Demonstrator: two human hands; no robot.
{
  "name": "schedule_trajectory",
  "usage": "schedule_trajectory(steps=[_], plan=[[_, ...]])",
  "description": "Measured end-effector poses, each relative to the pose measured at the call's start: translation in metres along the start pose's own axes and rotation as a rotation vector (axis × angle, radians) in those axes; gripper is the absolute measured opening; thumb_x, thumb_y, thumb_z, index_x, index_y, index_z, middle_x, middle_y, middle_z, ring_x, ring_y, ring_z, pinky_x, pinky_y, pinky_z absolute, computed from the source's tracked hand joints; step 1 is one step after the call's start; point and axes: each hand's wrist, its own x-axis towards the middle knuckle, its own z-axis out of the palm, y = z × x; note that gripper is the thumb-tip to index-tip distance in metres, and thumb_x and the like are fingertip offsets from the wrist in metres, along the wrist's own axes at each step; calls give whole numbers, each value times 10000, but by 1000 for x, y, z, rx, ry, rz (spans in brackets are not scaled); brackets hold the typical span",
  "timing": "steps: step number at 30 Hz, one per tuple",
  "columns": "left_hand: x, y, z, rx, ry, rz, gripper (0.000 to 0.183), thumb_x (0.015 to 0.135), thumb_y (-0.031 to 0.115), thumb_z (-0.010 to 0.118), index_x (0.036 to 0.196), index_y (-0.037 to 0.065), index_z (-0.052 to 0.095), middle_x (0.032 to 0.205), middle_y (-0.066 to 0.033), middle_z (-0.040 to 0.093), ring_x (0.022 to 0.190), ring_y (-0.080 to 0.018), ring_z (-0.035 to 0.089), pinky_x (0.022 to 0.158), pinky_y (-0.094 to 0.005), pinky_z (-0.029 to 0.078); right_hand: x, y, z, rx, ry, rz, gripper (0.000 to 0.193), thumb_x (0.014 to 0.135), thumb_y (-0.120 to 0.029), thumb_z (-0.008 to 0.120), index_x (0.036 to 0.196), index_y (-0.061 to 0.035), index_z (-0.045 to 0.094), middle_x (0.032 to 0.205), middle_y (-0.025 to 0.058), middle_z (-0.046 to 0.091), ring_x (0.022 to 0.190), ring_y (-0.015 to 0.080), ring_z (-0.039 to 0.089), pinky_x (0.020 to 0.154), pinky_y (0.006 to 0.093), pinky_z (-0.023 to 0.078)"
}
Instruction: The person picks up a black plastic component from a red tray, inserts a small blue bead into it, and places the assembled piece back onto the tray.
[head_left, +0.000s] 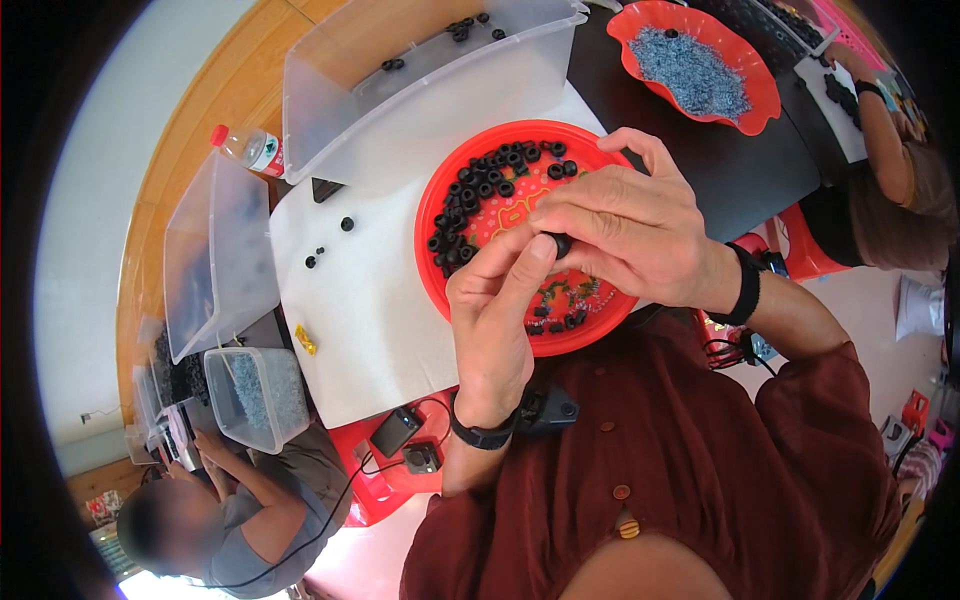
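Above a round red tray (432, 300), my two hands meet at a small black ring-like plastic part (561, 244). The thumb and fingers of my left hand (492, 318) pinch it from the near left side. From the right, my right hand (640, 222) closes its fingers over the same part and hides some of it. Many black ring-shaped parts (468, 200) lie along the tray's left and far side. Small clear and dark bits (570, 300) are scattered in the near part of the tray, below my hands.
A clear plastic bin (430, 100) stands at the back, another (222, 250) at the left. A red scalloped dish (765, 105) holds grey-blue small pieces. A bottle (250, 150), a yellow wrapper (305, 340) and a tub (260, 435) sit left. Other people work on both sides.
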Motion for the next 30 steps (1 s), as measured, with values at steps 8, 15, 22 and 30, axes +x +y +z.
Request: schedule_trajectory(steps=[8, 15, 22, 30], plan=[[-7, -3, 2, -21, 59, 94, 223, 896, 44, 582, 1091, -49, 636, 1014, -106, 667, 898, -130, 621, 827, -258, 487, 1, -3, -6, -22, -16, -28, 398, 671, -250, 773, 1021, -101, 657, 947, 8, 652, 847, 179, 620, 831, 369, 410], [-8, 6, 6, 506, 180, 425, 181, 843, 44, 618, 1001, -30, 663, 948, -127, 682, 939, -208, 621, 907, -331, 455, 10, -5, -22, 852, -320, 822, 247, 924, -228, 554, 962, 5, 624, 814, 44, 601, 702, 97, 532, 660, 226, 423], [-8, 11, 6, 875, 33, 649, 213, 772, 55, 674, 980, 11, 689, 927, -109, 701, 1069, -309, 593, 982, -416, 402, 21, -14, -23, 1467, -633, 1116, 444, 928, -416, 484, 684, -50, 542, 578, -33, 403, 495, 46, 318, 438, 199, 236], [-12, 12, 7, 740, 39, 482, 215, 808, 94, 683, 1003, 4, 680, 1013, -119, 684, 1111, -304, 575, 951, -384, 428, 12, -24, -12, 1583, -419, 1231, 355, 935, -280, 429, 632, -95, 429, 557, -53, 288, 464, 55, 209, 439, 239, 175]])
